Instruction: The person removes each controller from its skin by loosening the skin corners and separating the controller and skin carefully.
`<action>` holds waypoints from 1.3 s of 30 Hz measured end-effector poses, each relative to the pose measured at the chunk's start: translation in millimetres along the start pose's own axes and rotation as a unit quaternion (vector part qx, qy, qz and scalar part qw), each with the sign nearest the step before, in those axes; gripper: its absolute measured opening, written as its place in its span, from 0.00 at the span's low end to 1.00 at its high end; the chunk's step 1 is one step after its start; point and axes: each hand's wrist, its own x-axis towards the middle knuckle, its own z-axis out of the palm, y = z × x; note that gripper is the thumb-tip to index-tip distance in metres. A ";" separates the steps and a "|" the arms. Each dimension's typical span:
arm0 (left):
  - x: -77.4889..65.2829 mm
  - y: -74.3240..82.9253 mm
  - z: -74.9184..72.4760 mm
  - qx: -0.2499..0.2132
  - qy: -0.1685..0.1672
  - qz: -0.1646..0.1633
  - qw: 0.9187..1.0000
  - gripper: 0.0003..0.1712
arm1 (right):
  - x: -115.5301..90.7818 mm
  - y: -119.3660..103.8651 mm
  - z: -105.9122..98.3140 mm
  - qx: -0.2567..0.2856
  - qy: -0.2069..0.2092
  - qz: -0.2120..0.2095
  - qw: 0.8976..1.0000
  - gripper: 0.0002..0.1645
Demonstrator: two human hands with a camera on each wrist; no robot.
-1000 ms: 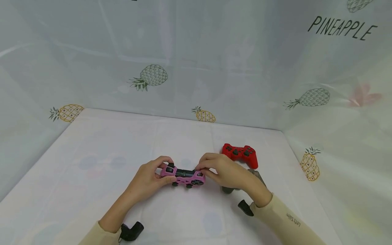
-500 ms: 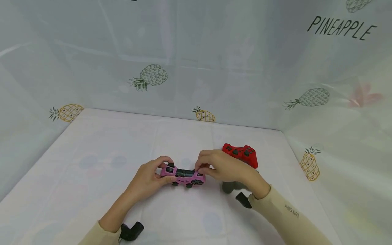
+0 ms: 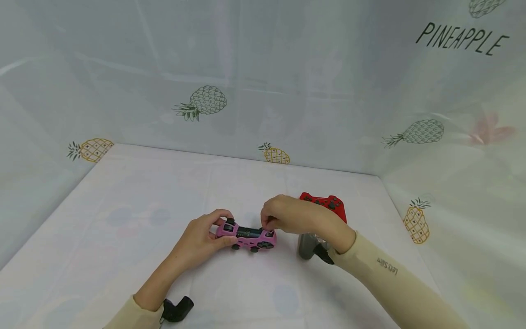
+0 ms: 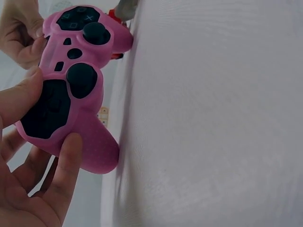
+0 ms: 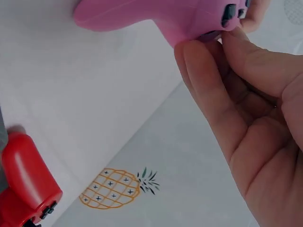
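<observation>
A pink game controller [image 3: 246, 232] with black buttons and sticks stands tilted on the white tabletop, its shoulder-button edge facing up in the head view. My left hand [image 3: 201, 237] grips its left end, the thumb on the near side. At the other end, my right hand [image 3: 293, 217] pinches the upper edge beside a shoulder button. The right wrist view has that thumb and the fingers [image 5: 203, 66] close together against the pink surface [image 5: 184, 19]; their exact contact is partly hidden. In the left wrist view, the controller's face [image 4: 75, 71] shows both sticks.
Behind my right forearm lies a red game controller [image 3: 339, 206], partly covered. A grey controller [image 3: 305, 246] sits under the right wrist, mostly hidden. Pale pineapple-print sheeting [image 3: 328, 91] rises beyond the table [image 3: 164, 183] at the back and sides.
My right hand has bent over further at the pink controller's edge, its wrist and forearm shifting up and left. It now covers more of the red controller. The left hand stays put.
</observation>
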 end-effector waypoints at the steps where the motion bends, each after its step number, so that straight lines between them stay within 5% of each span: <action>1: 0.1 0.1 0.2 0.000 0.000 0.000 1.000 0.28 | 0.6 0.3 0.3 -0.004 -0.005 0.000 1.000 0.08; 9: 1.1 2.0 3.3 0.003 0.003 0.002 1.000 0.27 | -4.0 3.7 1.5 -0.027 -0.024 -0.032 0.999 0.09; 19: 4.8 3.5 4.1 0.007 0.001 0.003 1.000 0.28 | -25.4 15.0 10.2 -0.021 0.013 -0.063 0.998 0.06; 32: 1.5 -1.4 0.5 0.003 0.007 0.004 1.000 0.28 | -40.8 32.3 38.2 0.057 0.068 -0.046 0.995 0.08; 39: 1.8 -0.9 1.3 0.007 0.008 0.005 1.000 0.29 | -40.8 37.3 62.3 0.167 0.147 -0.057 0.973 0.06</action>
